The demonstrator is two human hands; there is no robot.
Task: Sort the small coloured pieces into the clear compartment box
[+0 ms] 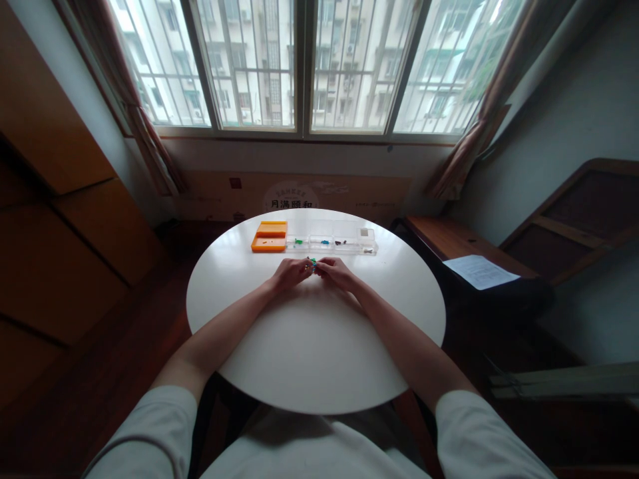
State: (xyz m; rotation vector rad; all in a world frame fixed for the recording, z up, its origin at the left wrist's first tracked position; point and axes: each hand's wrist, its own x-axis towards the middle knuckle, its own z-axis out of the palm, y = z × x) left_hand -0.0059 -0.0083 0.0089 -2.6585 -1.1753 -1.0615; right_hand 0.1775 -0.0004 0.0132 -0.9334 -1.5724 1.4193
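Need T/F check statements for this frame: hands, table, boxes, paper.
1. The left hand and right hand hold a small green-blue piece over the table. True.
2. The table is square. False: it is round.
3. The orange box sits at the left end of the row of clear compartments. True.
4. The sheet of paper lies on the table. False: it lies on the dark bench to the right.
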